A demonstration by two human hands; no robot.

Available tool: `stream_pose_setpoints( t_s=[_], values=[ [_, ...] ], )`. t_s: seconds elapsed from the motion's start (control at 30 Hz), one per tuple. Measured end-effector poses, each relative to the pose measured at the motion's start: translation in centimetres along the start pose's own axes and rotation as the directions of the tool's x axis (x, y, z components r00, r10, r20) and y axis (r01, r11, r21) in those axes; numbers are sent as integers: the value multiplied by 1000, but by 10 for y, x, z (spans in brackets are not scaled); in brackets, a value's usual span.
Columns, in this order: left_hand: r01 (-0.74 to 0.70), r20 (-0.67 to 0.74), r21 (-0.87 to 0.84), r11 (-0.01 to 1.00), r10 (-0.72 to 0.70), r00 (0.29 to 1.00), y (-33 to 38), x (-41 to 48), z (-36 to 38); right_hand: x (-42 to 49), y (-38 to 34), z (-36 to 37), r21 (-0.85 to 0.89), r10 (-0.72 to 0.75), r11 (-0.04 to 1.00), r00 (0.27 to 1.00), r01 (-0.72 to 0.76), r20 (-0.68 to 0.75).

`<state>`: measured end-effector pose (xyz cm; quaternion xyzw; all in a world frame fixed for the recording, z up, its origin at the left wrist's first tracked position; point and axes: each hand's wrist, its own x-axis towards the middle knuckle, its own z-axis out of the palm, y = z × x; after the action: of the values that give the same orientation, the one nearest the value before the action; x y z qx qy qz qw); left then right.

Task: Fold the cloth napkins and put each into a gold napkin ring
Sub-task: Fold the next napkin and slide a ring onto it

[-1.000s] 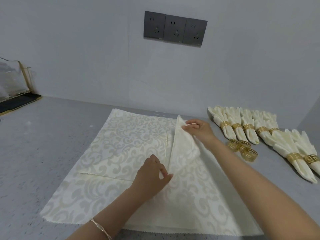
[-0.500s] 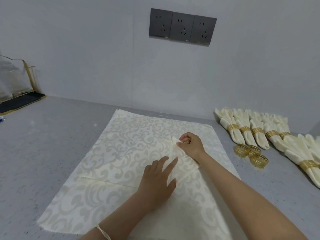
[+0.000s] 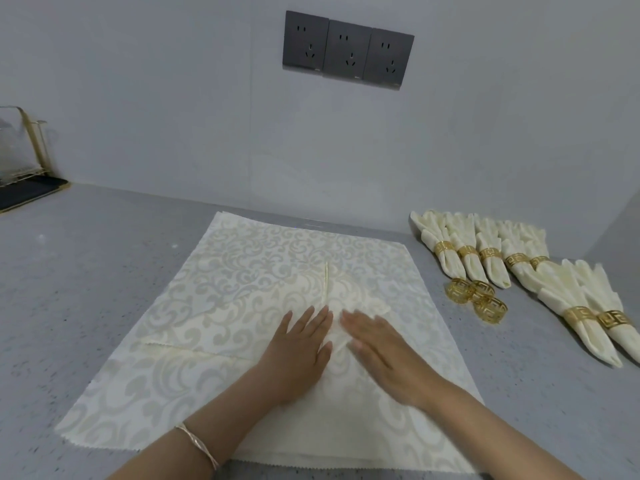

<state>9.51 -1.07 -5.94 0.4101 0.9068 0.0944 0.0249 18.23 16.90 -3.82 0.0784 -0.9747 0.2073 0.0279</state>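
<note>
Fingers point(image 3: 313, 318) of left hand point(image 3: 294, 355) and right hand point(image 3: 377, 351) lie straight, pressing folded cloth napkin point(image 3: 242, 306) flat; bare table point(image 3: 86, 271) left, gold rings point(image 3: 476, 296) right of its edge

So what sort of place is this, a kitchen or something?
Probably a kitchen or a dining prep counter: a speckled grey countertop, three wall sockets, a wire rack at the left edge, and finished ringed napkins set aside.
</note>
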Motion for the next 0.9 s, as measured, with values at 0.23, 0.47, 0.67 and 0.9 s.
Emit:
stream_pose_setpoints(
  t_s=[0.23, 0.47, 0.67, 0.9],
  values=[
    [-6, 19, 21, 1000, 5, 1000, -2, 0, 0, -6, 13, -3, -105, 73, 993, 985, -56, 159],
    [10, 29, -12, 1000, -10, 1000, -1, -1, -2, 11, 45, -12, -122, 217, 972, 970, -203, 107],
    [87, 69, -448, 890, -63, 996, -5, 4, -13, 3, -2, 4, -8, 14, 1000, 1000, -14, -5],
    [235, 210, -873, 428, -105, 972, -23, 15, -18, 8, -38, 23, -141, -149, 981, 984, 135, -97]
  ],
)
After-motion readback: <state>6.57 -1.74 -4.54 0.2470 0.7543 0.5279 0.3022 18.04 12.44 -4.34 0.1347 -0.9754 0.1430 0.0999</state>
